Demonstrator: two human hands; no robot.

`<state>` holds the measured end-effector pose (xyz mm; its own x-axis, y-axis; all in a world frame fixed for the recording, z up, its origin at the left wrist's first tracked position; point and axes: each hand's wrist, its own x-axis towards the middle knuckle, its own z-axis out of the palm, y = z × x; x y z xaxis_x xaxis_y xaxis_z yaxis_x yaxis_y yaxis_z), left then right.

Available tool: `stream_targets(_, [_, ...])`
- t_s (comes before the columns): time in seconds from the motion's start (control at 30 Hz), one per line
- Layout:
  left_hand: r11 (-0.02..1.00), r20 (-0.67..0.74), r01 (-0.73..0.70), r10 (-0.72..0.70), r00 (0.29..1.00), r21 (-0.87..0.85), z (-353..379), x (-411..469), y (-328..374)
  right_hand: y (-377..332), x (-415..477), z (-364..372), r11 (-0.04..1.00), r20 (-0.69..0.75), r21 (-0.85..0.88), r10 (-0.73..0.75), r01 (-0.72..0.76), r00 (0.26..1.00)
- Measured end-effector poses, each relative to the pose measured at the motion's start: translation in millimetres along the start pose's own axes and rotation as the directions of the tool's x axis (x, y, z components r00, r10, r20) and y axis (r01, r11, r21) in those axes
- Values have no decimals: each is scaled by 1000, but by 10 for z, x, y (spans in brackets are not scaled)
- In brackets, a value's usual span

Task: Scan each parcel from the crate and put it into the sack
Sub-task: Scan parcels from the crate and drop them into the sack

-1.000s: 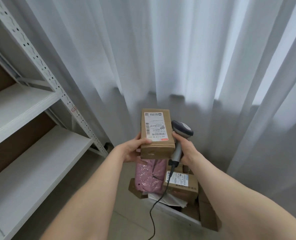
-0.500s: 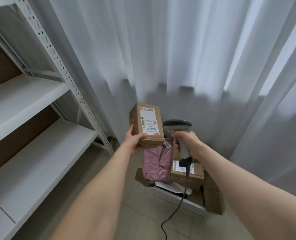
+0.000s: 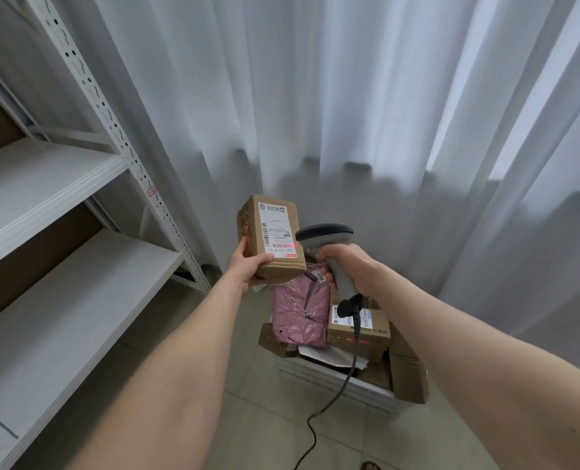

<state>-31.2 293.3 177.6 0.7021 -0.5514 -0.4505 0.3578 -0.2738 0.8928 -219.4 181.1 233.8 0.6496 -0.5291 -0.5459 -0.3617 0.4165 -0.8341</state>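
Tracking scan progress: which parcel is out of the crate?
The brown cardboard box with the white label, gripped by the left hand; the pink mailer bag and the other labelled box lie in the crate.

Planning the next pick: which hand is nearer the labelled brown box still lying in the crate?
Right. The right hand, gripping the scanner, hangs just above that labelled box; the left hand holds a parcel farther left.

Parcel storeroom or small sorting depot. 9 o'clock: grey slotted-steel rack (image 3: pixel 119 137) with white shelf boards (image 3: pixel 44 178), small location tag (image 3: pixel 152 191) on upright. 5 o'clock: white ribbed crate (image 3: pixel 315 371) heaped with labelled parcels (image 3: pixel 373 334). Centre: brown cardboard parcel with white shipping label (image 3: pixel 275 239) beside grey corded barcode scanner (image 3: pixel 325 232). 12 o'clock: sheer white curtains (image 3: pixel 315 96). Underfoot: pale tiled floor (image 3: pixel 264 429).
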Motion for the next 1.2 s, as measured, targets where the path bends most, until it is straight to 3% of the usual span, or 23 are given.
stream_targets(1.2, [999, -7, 3, -3, 1000, -37, -513, -61, 66, -203, -172, 467, 996, 67, -86, -30, 36, 997])
